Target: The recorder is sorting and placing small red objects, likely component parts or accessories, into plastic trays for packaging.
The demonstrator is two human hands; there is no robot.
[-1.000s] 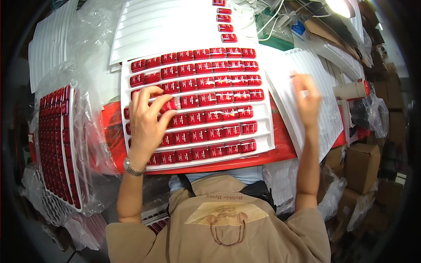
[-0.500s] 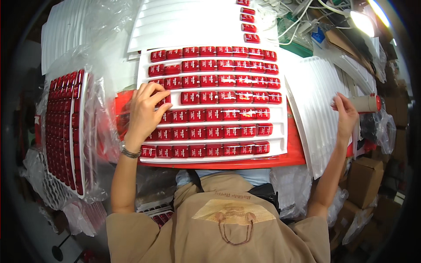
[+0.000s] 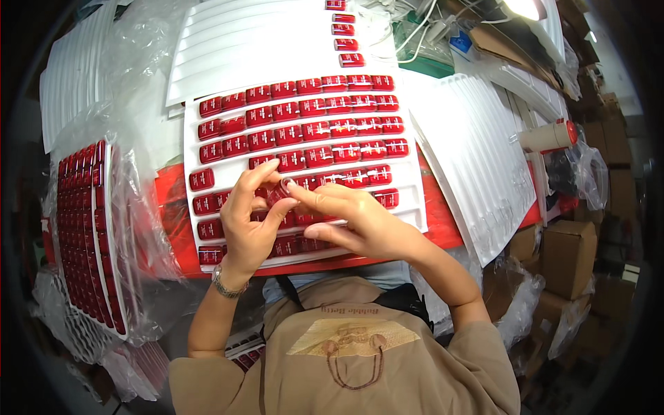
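Note:
Just above the near rows of a white ridged tray, my left hand pinches a small red glossy bottle between thumb and fingers. One rounded end of the bottle tips up toward the right. Meeting that end is the outstretched index fingertip of my right hand; its thumb is held apart below. Rows of similar red bottles with pale print lie in the tray. In the fourth row from the far side, a bare slot stretch separates one bottle from the others. My hands cover parts of the near rows.
Another white tray lies beyond, with several red bottles at its right end. White trays are stacked at right beside a cream cylinder with a red end. A filled tray in clear plastic stands left. Cardboard boxes sit lower right.
My left hand has left the fourth row's left part and moved nearer with a bottle in it. My right hand has come in from the far right to the bottle. The whole view has shifted.

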